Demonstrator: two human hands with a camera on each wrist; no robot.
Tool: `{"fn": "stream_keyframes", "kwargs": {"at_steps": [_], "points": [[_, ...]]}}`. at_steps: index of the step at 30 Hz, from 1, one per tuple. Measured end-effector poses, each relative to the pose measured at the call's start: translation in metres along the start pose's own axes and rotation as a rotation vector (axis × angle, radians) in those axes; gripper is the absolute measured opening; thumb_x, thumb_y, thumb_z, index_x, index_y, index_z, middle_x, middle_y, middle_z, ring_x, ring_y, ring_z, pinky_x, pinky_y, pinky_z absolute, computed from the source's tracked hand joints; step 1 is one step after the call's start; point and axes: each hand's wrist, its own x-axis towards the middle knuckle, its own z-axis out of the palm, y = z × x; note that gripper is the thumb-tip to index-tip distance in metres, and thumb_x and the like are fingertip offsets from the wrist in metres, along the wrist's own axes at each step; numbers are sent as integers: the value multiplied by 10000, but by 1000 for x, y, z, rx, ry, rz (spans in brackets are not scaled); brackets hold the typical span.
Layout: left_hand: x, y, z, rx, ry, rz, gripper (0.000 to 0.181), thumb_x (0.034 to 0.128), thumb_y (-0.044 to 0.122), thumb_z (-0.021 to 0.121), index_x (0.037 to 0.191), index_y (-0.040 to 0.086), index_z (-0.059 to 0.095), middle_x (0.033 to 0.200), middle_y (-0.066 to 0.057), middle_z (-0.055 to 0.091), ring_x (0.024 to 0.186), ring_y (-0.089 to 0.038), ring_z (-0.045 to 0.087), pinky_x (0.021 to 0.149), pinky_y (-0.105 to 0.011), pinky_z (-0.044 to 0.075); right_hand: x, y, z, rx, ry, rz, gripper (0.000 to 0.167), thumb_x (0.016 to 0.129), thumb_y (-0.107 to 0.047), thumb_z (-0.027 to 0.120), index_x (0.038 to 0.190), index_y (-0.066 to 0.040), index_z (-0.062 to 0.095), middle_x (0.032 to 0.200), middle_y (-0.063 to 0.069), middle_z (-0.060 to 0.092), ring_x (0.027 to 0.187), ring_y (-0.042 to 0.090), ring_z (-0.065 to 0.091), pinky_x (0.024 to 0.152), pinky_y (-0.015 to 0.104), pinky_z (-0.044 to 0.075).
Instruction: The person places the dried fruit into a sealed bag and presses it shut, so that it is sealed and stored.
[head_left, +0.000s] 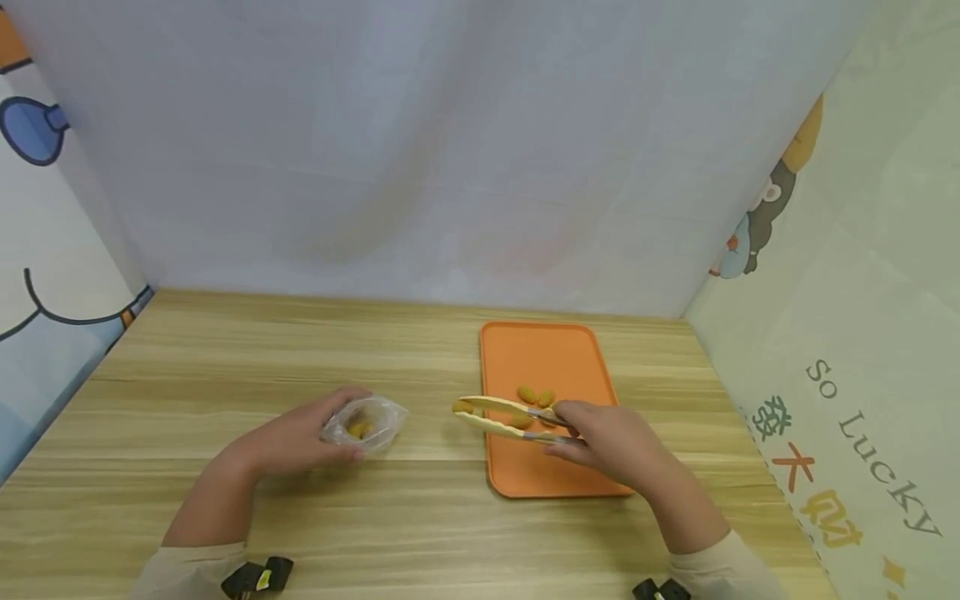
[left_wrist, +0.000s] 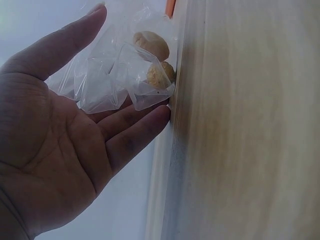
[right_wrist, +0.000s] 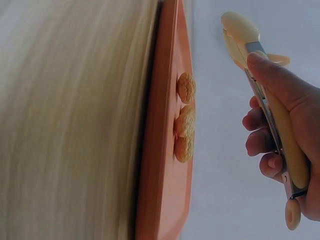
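Your left hand [head_left: 296, 437] holds a clear, crinkled bag [head_left: 386, 417] with golden-brown snacks [head_left: 360, 430] inside, left of the orange tray's [head_left: 543, 354] left edge. Your right hand [head_left: 611, 437] grips cream-tipped metal tongs [head_left: 491, 424] reaching past that edge. More snacks sit mid-tray. The wood-grain table's [head_left: 337, 350] far edge meets a pale grey cloth [head_left: 412, 167].
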Motion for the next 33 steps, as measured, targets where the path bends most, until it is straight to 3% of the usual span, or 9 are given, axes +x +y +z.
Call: {"fn": "stream_keyframes", "kwargs": {"at_steps": [9, 17, 26, 33], "points": [[0, -1, 0, 3, -1, 1, 844, 833, 565, 708, 1515, 258, 316, 1477, -126, 426, 1249, -338, 481, 942, -556, 428, 15, -11, 0, 10, -11, -8, 363, 847, -494, 717, 916, -198, 519, 703, -161, 444, 507, 19, 336, 453, 197, 298], [0, -1, 0, -5, -4, 0, 850, 835, 568, 704, 1522, 267, 304, 1510, -125, 392, 1297, -359, 452, 966, -580, 415, 29, -20, 2, -18, 0, -51, 408, 850, -502, 710, 1091, -194, 592, 763, -121, 565, 503, 19, 373, 458, 196, 317], [0, -1, 0, -10, -6, -4, 847, 835, 564, 707, 1520, 268, 307, 1493, -119, 410, 1267, -339, 472, 946, -558, 429, 43, -30, 4, -10, -27, -73, 365, 867, -506, 688, 958, -186, 538, 669, -147, 396, 494, 17, 291, 454, 197, 265], [0, -1, 0, -21, -10, -24, 861, 824, 571, 715, 1521, 273, 308, 1437, -94, 458, 1197, -285, 502, 929, -524, 432, 54, -39, 1, 2, -27, -110, 333, 879, -490, 683, 958, -206, 529, 687, -151, 434, 491, 14, 286, 462, 191, 263]]}}
